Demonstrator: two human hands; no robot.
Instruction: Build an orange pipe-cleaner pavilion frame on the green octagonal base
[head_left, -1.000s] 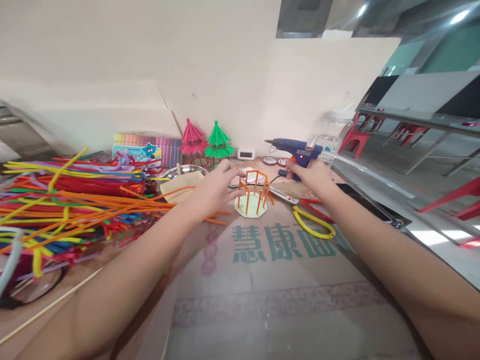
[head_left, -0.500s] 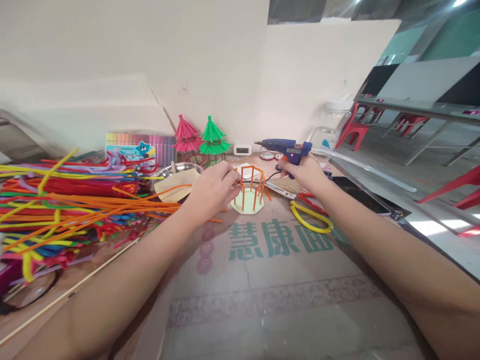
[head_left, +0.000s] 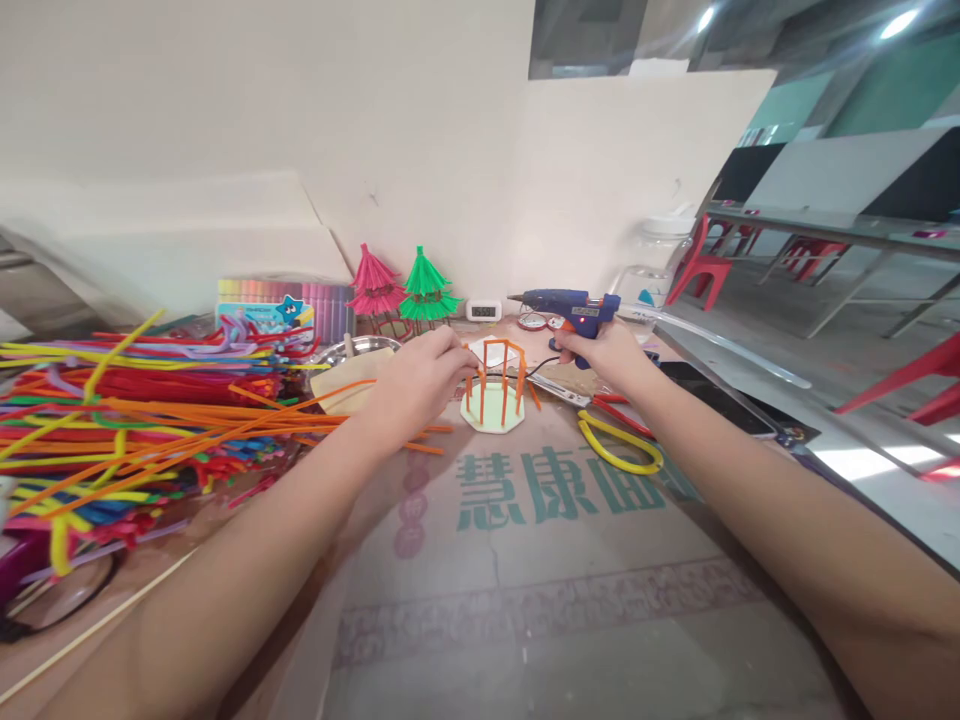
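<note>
My left hand (head_left: 429,378) is closed in a pinch at the left side of a small orange pipe-cleaner frame (head_left: 496,343); its fingertips partly hide that side. Thin orange posts of the frame stand upright on a pale green octagonal base (head_left: 491,424), joined along the top by orange strips. To the right, my right hand (head_left: 611,354) is wrapped around the handle of a blue hot glue gun (head_left: 564,302). Its nozzle points left, above and behind the frame, apart from it. A small red light shows on the gun's body.
Bundles of coloured pipe cleaners (head_left: 150,420) cover the left side. Behind stand a pink tree-like model (head_left: 374,285), a green one (head_left: 426,285), a small digital clock (head_left: 484,311) and a marker set (head_left: 322,308). Yellow-handled pliers (head_left: 619,447) and a phone (head_left: 709,398) lie right.
The view has tilted up slightly, so things sit a little lower in the picture. Both hands keep nearly the same places, with the glue gun still held beside the frame.
</note>
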